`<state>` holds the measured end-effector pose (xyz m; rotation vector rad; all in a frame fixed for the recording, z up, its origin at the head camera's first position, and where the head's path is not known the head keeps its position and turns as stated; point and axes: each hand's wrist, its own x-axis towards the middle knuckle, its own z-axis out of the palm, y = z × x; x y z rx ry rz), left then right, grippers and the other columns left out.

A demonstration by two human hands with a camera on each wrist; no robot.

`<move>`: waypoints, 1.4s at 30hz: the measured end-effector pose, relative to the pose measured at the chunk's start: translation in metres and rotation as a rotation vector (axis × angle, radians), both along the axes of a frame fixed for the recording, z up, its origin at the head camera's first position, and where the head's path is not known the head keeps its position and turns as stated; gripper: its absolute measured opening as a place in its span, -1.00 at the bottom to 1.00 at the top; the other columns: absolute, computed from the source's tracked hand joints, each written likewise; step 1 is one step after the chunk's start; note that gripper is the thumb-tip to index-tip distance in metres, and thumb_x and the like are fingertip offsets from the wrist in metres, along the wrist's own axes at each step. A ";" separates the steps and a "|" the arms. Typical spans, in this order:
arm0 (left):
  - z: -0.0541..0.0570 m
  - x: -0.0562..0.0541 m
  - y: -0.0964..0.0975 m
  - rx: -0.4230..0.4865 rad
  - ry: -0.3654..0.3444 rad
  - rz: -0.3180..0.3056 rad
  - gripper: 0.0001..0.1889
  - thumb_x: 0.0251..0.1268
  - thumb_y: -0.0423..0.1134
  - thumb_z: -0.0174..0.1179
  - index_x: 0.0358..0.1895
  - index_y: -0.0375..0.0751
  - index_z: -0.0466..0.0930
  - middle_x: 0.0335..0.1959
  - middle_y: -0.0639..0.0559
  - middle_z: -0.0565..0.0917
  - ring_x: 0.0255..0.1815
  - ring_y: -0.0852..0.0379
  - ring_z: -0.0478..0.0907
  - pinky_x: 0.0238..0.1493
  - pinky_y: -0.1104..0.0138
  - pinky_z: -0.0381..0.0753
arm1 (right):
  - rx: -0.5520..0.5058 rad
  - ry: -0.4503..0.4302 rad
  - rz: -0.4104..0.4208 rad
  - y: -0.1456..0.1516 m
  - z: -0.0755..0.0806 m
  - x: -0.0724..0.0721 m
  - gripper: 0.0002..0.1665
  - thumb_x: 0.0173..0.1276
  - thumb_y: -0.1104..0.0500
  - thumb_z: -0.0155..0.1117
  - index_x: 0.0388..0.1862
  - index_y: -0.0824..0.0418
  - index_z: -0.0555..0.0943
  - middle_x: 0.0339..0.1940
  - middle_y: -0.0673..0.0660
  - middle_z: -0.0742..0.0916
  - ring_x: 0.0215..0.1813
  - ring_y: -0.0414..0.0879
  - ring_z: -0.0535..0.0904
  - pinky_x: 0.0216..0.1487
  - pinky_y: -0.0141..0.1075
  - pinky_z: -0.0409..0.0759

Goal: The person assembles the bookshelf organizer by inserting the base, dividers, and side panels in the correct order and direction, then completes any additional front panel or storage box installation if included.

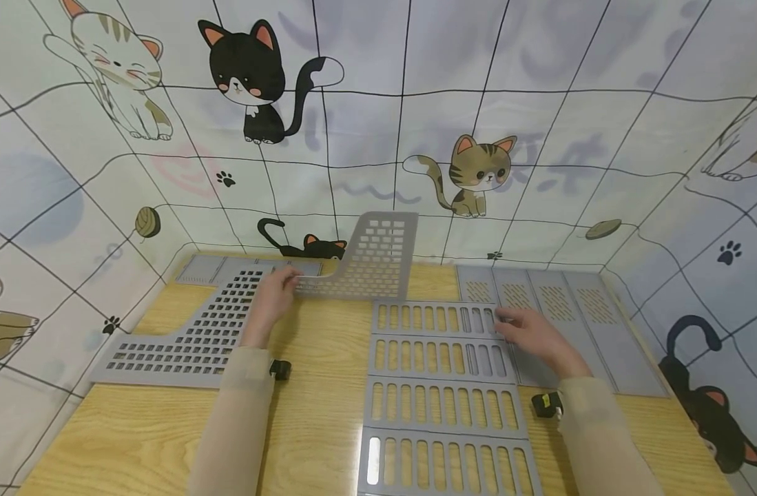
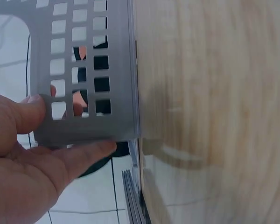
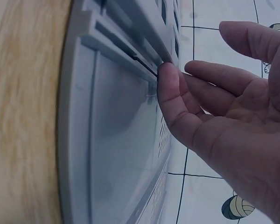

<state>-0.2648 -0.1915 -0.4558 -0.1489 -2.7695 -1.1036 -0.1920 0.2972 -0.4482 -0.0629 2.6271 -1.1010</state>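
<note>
My left hand [image 1: 271, 303] pinches the narrow end of a thin grey L-shaped panel [image 1: 408, 256] with rows of square holes, thumb on one face and fingers on the other. In the head view this panel stands up at the back of the table, its wide part rising on the right. At the upper right corner of a stack or row of grey slotted panels [image 1: 437, 337], my right hand [image 1: 530, 334] has its index fingertip right at the edge. The right wrist view shows that hand's thumb [image 3: 252, 39] apart from the fingers, which bend loosely.
A second grey L-shaped panel [image 1: 167, 377] with square holes lies at the left. Grey panels with small slits [image 1: 629, 358] lie side by side at the right, and more flat grey panels [image 1: 201, 269] at the back left. A cat-patterned cloth [image 1: 366, 124] surrounds the wooden table [image 1: 316, 413].
</note>
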 end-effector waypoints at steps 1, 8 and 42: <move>0.000 0.000 0.001 -0.008 0.009 -0.005 -0.78 0.61 -0.34 0.05 0.11 -0.32 0.63 0.07 -0.35 0.69 0.05 -0.29 0.63 0.08 -0.12 0.60 | -0.001 -0.005 -0.005 0.000 0.000 0.000 -0.29 0.63 0.08 0.11 0.56 0.46 0.25 0.46 0.52 0.44 0.43 0.43 0.41 0.42 0.30 0.33; -0.002 0.001 0.023 -0.022 0.043 -0.044 -0.81 0.58 -0.35 0.10 0.05 -0.33 0.66 -0.03 -0.30 0.73 0.02 -0.26 0.66 0.08 -0.11 0.62 | 0.019 0.041 0.025 -0.006 -0.002 -0.001 -0.34 0.63 0.10 0.11 0.52 0.46 0.31 0.46 0.49 0.47 0.45 0.45 0.37 0.42 0.31 0.32; 0.015 0.013 0.068 0.106 -0.218 -0.140 -0.51 0.68 -0.21 -0.10 0.44 -0.51 0.33 0.32 -0.46 0.52 0.33 -0.36 0.51 0.26 -0.11 0.58 | -0.142 0.031 0.034 -0.016 -0.010 0.018 -0.26 0.66 0.04 0.10 0.57 0.47 0.22 0.52 0.49 0.38 0.26 0.32 0.61 0.40 0.27 0.38</move>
